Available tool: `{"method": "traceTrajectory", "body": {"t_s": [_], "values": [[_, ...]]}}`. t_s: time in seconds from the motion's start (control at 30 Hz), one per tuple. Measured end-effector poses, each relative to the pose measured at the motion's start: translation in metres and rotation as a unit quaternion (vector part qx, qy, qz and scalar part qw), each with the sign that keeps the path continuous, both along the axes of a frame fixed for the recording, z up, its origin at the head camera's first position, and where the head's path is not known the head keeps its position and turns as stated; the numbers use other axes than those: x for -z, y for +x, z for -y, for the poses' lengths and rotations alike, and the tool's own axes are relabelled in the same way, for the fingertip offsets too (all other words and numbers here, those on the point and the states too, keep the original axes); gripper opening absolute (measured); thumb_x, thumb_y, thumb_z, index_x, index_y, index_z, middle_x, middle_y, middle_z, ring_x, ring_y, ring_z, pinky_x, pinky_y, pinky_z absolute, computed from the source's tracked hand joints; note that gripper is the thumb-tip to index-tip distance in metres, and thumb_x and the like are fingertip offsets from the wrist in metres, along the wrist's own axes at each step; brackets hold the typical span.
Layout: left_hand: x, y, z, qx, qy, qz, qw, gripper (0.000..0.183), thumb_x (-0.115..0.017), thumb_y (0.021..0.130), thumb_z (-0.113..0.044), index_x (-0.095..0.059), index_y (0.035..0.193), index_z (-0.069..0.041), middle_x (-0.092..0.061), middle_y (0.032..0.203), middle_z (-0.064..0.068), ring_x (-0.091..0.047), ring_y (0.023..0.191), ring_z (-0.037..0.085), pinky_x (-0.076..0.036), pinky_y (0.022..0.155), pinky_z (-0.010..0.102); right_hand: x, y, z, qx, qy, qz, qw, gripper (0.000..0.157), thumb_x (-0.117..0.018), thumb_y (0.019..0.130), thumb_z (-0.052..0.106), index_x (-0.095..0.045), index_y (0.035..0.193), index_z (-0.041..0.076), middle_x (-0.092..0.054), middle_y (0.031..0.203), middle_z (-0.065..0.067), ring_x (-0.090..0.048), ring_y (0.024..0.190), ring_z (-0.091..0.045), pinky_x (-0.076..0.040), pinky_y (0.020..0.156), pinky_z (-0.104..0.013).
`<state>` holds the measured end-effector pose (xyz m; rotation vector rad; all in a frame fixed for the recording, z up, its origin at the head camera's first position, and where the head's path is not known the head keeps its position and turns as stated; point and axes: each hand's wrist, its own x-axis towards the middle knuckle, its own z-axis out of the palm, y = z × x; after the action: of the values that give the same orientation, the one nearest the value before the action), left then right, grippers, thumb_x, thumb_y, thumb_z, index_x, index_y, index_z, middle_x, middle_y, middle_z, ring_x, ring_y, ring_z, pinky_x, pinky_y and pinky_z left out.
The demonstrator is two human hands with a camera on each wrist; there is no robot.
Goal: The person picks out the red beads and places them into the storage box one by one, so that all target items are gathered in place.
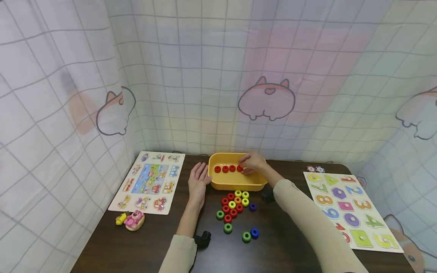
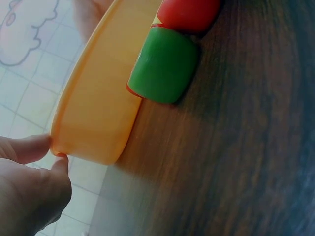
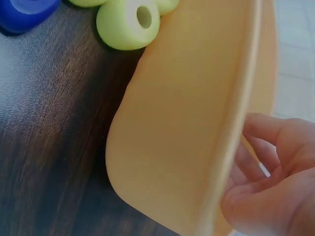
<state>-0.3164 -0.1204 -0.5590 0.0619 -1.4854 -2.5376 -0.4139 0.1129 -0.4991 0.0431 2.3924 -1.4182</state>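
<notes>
In the right wrist view, the yellow tray [image 3: 192,98] partly hides the right grip [image 3: 285,184], so its hold cannot be told. The top edge there cuts off a blue ring [image 3: 27,14]

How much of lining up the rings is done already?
Done, it seems: three thick, round red rings sit lined up in the yellow plastic tray. In hand: the right hand is at a fourth red ring; I can't tell if it grips it. The left hand touches the tray. Left, perhaps: several more red rings on the dark wooden table, among green, yellow, orange and blue ones.
</notes>
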Motion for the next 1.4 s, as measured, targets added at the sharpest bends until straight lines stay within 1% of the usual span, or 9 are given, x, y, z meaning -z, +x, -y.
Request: {"method": "traceTrajectory", "body": {"t_s": [0.1,0.2,0.37,0.47,0.57,0.8,0.97,1.13,1.4], "values": [[-0.003,0.001,0.000,0.008,0.007,0.001,0.9999,0.074,-0.055,0.084,0.023,-0.034,0.148,-0.010,-0.035,0.153,0.017,-0.038,0.140,0.028,-0.036,0.112,0.038,-0.002,0.002,-0.004,0.002,0.006,-0.036,0.999,0.027,-0.064,0.092,0.004,-0.067,0.118,-0.001,-0.067,0.113,-0.020,-0.070,0.094,-0.038,-0.058,0.084,-0.048],[-0.009,0.004,0.001,0.018,0.017,0.007,0.9997,0.075,-0.054,0.084,0.025,-0.032,0.149,-0.007,-0.032,0.154,0.020,-0.033,0.142,0.032,-0.033,0.113,0.041,-0.013,0.010,-0.006,-0.016,-0.001,-0.077,0.997,0.025,-0.065,0.091,0.004,-0.069,0.115,-0.003,-0.070,0.109,-0.020,-0.069,0.095,-0.038,-0.057,0.084,-0.049],[-0.008,0.003,0.002,0.022,0.021,0.010,0.9995,0.075,-0.053,0.085,0.025,-0.032,0.148,-0.009,-0.030,0.155,0.020,-0.032,0.143,0.032,-0.034,0.112,0.037,-0.038,0.040,-0.010,-0.078,-0.007,-0.125,0.989,0.021,-0.069,0.090,0.007,-0.071,0.110,-0.001,-0.073,0.102,-0.017,-0.071,0.090,-0.036,-0.060,0.076,-0.044],[-0.003,-0.001,0.001,0.013,0.012,0.007,0.9998,0.073,-0.053,0.086,0.023,-0.034,0.147,-0.012,-0.032,0.155,0.018,-0.036,0.141,0.028,-0.038,0.110,0.032,-0.045,0.060,-0.011,-0.121,-0.010,-0.132,0.984,0.021,-0.071,0.089,0.009,-0.072,0.107,0.000,-0.073,0.099,-0.016,-0.072,0.084,-0.034,-0.061,0.071,-0.042],[0.000,-0.003,0.001,0.002,-0.002,0.006,1.0000,0.072,-0.055,0.086,0.022,-0.036,0.146,-0.013,-0.036,0.153,0.016,-0.041,0.138,0.023,-0.040,0.108,0.030,-0.046,0.079,-0.012,-0.162,-0.016,-0.112,0.980,0.022,-0.073,0.088,0.011,-0.073,0.106,-0.001,-0.073,0.099,-0.018,-0.072,0.080,-0.035,-0.061,0.069,-0.045],[-0.003,-0.002,0.003,0.001,0.008,0.004,1.0000,0.072,-0.055,0.085,0.023,-0.037,0.146,-0.011,-0.037,0.152,0.016,-0.040,0.139,0.026,-0.036,0.112,0.038,-0.029,0.114,-0.015,-0.220,-0.013,-0.041,0.975,0.020,-0.073,0.087,0.011,-0.074,0.105,0.003,-0.073,0.101,-0.019,-0.072,0.077,-0.038,-0.061,0.065,-0.046],[-0.012,0.004,0.005,0.020,0.010,0.002,0.9998,0.073,-0.054,0.085,0.023,-0.033,0.148,-0.007,-0.031,0.155,0.021,-0.033,0.142,0.032,-0.033,0.113,0.041,-0.009,0.131,-0.015,-0.238,0.004,-0.026,0.971,0.021,-0.074,0.086,0.008,-0.074,0.107,0.004,-0.073,0.100,-0.015,-0.072,0.075,-0.036,-0.061,0.063,-0.044],[-0.011,0.005,0.004,0.019,0.009,0.008,0.9997,0.073,-0.055,0.085,0.023,-0.033,0.147,-0.007,-0.032,0.154,0.021,-0.034,0.142,0.032,-0.035,0.112,0.040,0.007,0.137,-0.015,-0.229,-0.001,-0.034,0.973,0.021,-0.074,0.085,0.005,-0.075,0.106,0.005,-0.073,0.102,-0.016,-0.072,0.074,-0.033,-0.061,0.063,-0.043],[0.000,-0.001,-0.003,-0.003,-0.002,-0.001,1.0000,0.071,-0.055,0.086,0.022,-0.038,0.145,-0.011,-0.038,0.152,0.016,-0.042,0.138,0.024,-0.040,0.109,0.034,0.017,0.138,-0.014,-0.220,0.012,-0.058,0.974,0.017,-0.072,0.085,0.001,-0.076,0.101,0.006,-0.073,0.097,-0.012,-0.072,0.070,-0.029,-0.061,0.061,-0.041]]}}
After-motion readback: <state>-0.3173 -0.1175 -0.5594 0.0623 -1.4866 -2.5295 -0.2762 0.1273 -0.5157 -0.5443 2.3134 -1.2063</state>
